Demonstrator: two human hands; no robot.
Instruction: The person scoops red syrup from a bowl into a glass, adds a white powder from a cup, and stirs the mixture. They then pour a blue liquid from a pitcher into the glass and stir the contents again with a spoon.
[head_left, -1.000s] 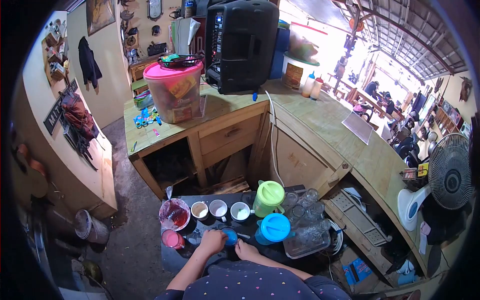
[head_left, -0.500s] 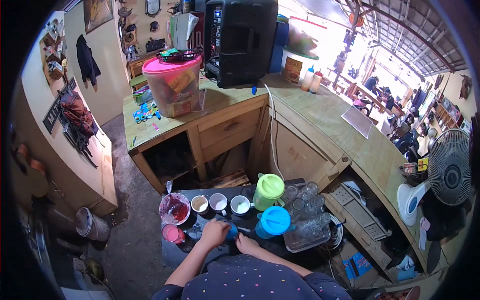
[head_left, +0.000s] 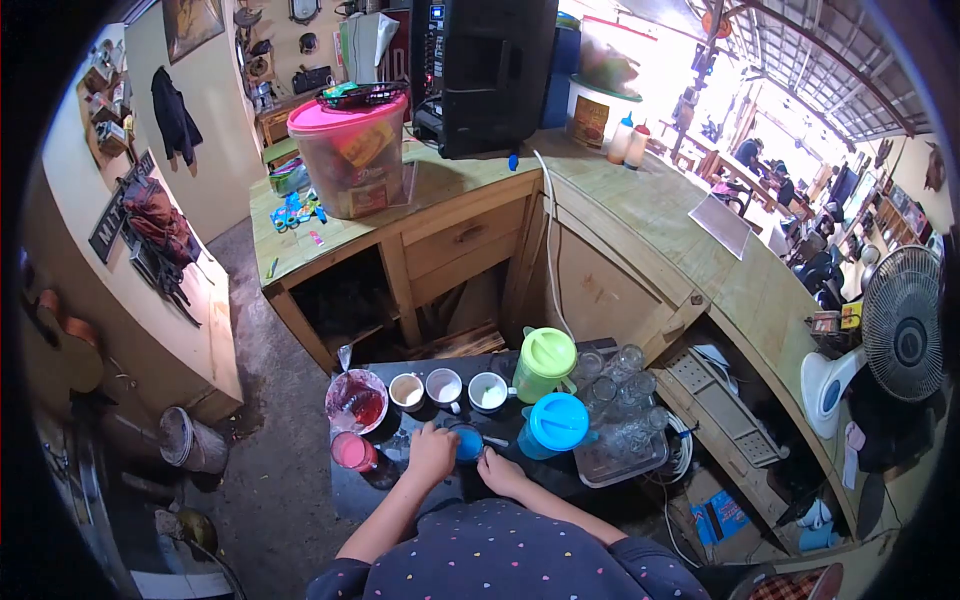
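A glass mug of blue drink (head_left: 467,445) stands on the dark low table (head_left: 350,490) in front of me. My right hand (head_left: 501,474) is closed at its right side, apparently on the handle, which the fingers mostly hide. My left hand (head_left: 432,455) is closed at the mug's left rim; what it holds, if anything, is too small to make out. A spoon (head_left: 495,441) lies just right of the mug. Behind it stand three white cups, a left cup (head_left: 407,391), a middle cup (head_left: 443,386) and a right cup (head_left: 488,391), with pale contents. A glass of pink drink (head_left: 353,452) stands to the left.
A bowl (head_left: 357,400) with a red bag sits at the table's left. On the right are a green-lidded pitcher (head_left: 546,360), a blue-lidded pitcher (head_left: 556,424) and a tray (head_left: 622,466) of several glass mugs. A wooden counter (head_left: 620,210) wraps around behind, with a fan (head_left: 900,330) at right.
The left hand has drawn back slightly from over the blue mug to its left rim, so more of the drink shows. The right hand stays beside the mug. The whole view has shifted slightly.
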